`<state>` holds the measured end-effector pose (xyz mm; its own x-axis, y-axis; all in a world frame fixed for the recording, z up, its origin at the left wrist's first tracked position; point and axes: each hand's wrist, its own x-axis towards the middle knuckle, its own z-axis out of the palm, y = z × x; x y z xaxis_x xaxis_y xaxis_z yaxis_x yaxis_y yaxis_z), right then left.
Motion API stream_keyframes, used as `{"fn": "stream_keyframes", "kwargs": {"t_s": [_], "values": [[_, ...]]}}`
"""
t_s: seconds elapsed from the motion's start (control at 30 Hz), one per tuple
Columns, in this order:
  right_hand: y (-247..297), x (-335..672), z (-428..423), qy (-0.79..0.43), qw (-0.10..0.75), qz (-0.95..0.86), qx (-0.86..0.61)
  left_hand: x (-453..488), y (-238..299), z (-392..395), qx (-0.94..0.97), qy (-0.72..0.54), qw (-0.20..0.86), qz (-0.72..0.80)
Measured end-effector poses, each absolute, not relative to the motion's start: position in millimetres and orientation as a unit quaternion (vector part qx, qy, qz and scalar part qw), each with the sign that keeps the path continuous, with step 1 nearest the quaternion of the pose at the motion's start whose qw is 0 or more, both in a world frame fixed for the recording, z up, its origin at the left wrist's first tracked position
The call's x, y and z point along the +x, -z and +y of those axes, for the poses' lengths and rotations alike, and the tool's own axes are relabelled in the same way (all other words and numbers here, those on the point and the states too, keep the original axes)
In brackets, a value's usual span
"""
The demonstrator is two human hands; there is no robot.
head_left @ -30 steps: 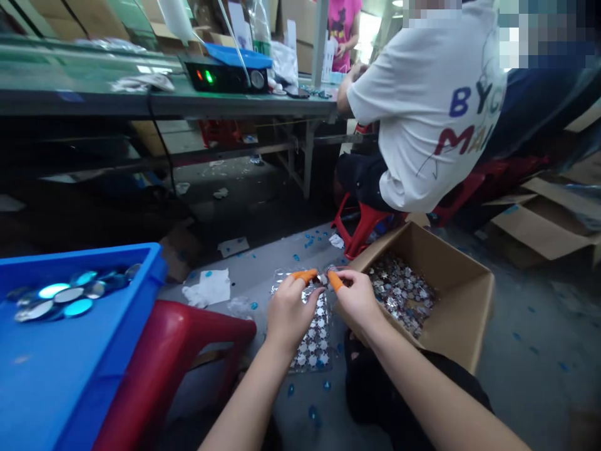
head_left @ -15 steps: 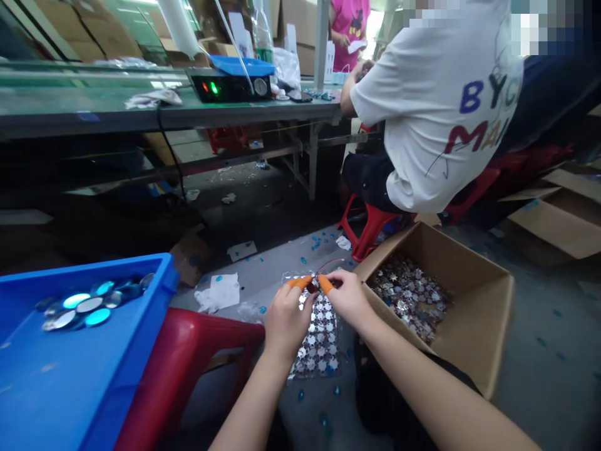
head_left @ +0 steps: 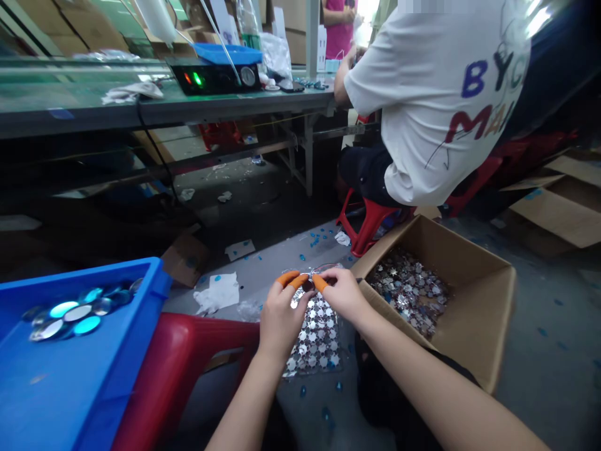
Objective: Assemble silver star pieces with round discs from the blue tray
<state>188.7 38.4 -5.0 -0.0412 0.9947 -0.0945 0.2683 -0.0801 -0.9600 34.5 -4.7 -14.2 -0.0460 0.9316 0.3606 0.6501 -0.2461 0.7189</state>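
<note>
A: Pieces (head_left: 304, 348)?
B: Metal-looking, shiny. Tray (head_left: 313, 373) beneath: clear plastic, glossy.
A: Finger cots (head_left: 321, 283)?
B: Rubbery look, matt.
A: Bin (head_left: 56, 401), stool (head_left: 181, 351)?
B: Both plastic, smooth; stool has a sheen. Discs (head_left: 77, 313) mirror-glossy, material unclear.
A: Box (head_left: 474, 307)?
B: Cardboard, matt.
A: Shirt (head_left: 422, 125), floor scrap (head_left: 223, 291)?
B: Shirt, matt cloth, creased. Scrap looks like paper, matt.

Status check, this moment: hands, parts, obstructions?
Left hand, right hand: meeting over silvery pieces in rows. Fingertip grip: too small to tell. Open carton beside right hand.
</note>
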Motion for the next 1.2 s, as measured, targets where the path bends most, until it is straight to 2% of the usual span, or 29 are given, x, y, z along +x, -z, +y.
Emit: {"fn": "stream_keyframes", "kwargs": {"t_s": [0.3,0.43,0.53,0.7,0.97,1.2], "values": [[-8,188,45,-0.675,0.411,-0.308,-0.529,41,5,-4,0.506,-0.549,0.303,0.593],[-9,187,46,-0.682,0.452,-0.291,-0.495,44,0,-2,0.347,-0.589,0.46,0.568],[-8,187,45,-0.663,0.449,-0.326,-0.503,44,1,1,0.278,-0.602,0.512,0.547],[-12,186,43,-0.642,0.427,-0.393,-0.501,41,4,4,0.244,-0.624,0.528,0.522],[-8,190,42,-0.62,0.454,-0.458,-0.448,35,4,1,0.314,-0.629,0.475,0.529],[-1,192,41,-0.627,0.442,-0.461,-0.445,34,1,-4,0.334,-0.603,0.459,0.561]]}}
